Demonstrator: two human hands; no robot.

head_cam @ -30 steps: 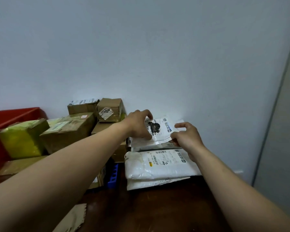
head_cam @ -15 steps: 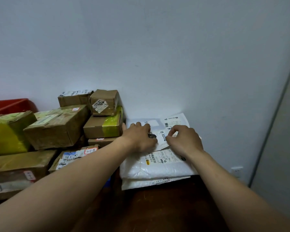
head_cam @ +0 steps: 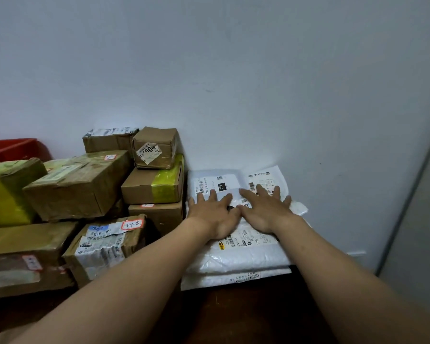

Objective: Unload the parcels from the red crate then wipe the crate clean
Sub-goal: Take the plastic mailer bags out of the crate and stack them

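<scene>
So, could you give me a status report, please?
Left hand, right hand pressing flat on white mailers. Red crate far left, behind cardboard boxes. Nothing blocking.

Stacked cardboard boxes (head_cam: 154,187) press against the left edge of the white mailers (head_cam: 246,259), and the wall (head_cam: 233,83) stands directly behind them. The dark counter (head_cam: 233,316) in front lies open.
</scene>
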